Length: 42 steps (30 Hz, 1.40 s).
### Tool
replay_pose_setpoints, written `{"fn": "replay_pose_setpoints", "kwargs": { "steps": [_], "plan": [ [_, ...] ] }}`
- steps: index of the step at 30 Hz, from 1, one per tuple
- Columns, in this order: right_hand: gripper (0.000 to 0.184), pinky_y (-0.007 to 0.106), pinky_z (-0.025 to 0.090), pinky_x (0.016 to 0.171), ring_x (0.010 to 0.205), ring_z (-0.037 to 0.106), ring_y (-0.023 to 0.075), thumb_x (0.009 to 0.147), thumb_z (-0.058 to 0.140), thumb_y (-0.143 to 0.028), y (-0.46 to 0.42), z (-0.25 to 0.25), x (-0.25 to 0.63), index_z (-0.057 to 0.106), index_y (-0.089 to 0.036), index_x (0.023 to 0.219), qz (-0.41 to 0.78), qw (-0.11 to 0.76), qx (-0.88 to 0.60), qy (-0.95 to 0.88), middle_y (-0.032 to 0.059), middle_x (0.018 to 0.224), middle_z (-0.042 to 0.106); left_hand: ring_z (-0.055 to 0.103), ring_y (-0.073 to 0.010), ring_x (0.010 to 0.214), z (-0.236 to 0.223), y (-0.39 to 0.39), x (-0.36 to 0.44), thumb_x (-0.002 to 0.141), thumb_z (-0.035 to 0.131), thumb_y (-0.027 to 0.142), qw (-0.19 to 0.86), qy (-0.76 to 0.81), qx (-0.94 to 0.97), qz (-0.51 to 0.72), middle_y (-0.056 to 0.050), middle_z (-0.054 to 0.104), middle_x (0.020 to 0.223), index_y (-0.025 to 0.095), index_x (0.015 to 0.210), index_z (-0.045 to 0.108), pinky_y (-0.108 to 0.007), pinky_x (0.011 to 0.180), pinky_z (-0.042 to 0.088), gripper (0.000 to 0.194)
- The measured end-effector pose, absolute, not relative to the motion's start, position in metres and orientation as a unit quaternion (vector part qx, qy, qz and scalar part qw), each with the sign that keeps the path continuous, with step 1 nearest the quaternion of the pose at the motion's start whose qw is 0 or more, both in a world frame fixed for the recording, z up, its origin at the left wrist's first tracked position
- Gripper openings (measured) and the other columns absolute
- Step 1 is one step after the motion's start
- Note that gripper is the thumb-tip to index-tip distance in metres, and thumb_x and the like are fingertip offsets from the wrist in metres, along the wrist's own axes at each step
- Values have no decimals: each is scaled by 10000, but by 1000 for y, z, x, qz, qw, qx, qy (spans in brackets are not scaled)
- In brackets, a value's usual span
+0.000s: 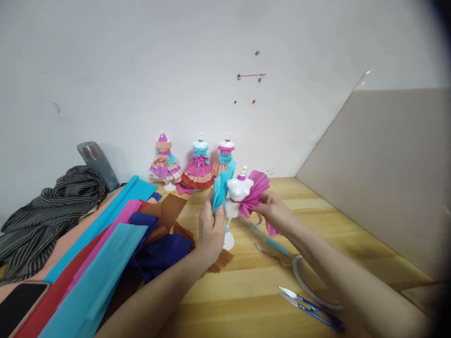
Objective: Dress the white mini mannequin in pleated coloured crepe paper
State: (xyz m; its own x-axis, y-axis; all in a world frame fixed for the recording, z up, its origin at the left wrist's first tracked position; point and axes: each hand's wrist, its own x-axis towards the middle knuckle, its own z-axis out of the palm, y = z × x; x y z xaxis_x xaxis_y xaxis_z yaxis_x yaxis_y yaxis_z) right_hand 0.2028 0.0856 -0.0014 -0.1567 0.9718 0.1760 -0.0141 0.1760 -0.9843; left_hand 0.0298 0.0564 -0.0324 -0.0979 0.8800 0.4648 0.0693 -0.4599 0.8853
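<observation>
Fingers (pixel 269 197) pinch pleats, left hand (pixel 210 231) on turquoise paper (pixel 221 188), right hand (pixel 276 211) on magenta paper (pixel 258 187); tugging could topple the miniature mannequin (pixel 238 188).

A whitish wall (pixel 141 70) rose behind a wooden table (pixel 229 300) banded in pale and deeper yellow. Small dark holes (pixel 253 101) and a thin red line (pixel 252 75) marked the wall. On the right, a greyish panel (pixel 387 164) ran back toward it.

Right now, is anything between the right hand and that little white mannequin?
Yes: the magenta pleated paper, held at its outer edge by the right hand, fans out between it and the white mannequin. Nothing else visible does.
</observation>
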Motion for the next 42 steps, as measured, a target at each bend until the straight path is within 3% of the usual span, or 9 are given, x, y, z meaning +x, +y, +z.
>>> {"fn": "replay_pose_setpoints", "kwargs": {
  "steps": [7,15,22,30,36,42],
  "plan": [
    [303,367,503,835,935,640,249,745,706,-411,61,-9,193,680,-199,960,453,484,-345,-664,79,995,706,594,-191,1070,-36,58,32,947,422,344,342,380,571,642,-74,648,1178,222,1199,578,-328,962,438,320],
    [428,375,461,978,1141,575,240,863,584,-470,47,-22,170,556,-270,1240,398,524,-369,-657,75,1285,600,594,-218,1081,-41,65,27,944,406,384,296,379,598,642,-103,647,1172,211,1241,557,-363,988,427,375],
    [427,355,454,982,1136,574,249,863,547,-528,41,-24,163,593,-246,1180,386,563,-364,-633,77,1194,643,560,-222,1134,-43,63,30,955,385,377,291,389,608,628,-112,609,1235,221,1308,496,-396,1043,389,402],
    [348,303,484,808,874,609,223,908,474,-499,41,-27,161,649,-217,1014,277,571,-425,-646,57,936,679,533,-228,1189,-44,58,31,960,371,383,281,405,632,598,-117,596,1224,213,1301,478,-400,1067,374,396],
    [306,314,455,862,927,601,222,931,472,-427,47,-34,157,632,-210,1077,284,579,-411,-644,67,1023,680,398,-250,1351,-38,56,33,947,400,361,251,389,671,580,-155,455,1428,175,1386,383,-417,1109,326,477],
    [304,326,454,843,915,598,234,904,503,-441,41,-25,156,624,-201,1046,284,573,-398,-658,73,996,678,403,-259,1349,-46,60,37,963,332,381,196,386,689,581,-187,450,1436,121,1424,341,-423,1110,330,530]
  ]
}}
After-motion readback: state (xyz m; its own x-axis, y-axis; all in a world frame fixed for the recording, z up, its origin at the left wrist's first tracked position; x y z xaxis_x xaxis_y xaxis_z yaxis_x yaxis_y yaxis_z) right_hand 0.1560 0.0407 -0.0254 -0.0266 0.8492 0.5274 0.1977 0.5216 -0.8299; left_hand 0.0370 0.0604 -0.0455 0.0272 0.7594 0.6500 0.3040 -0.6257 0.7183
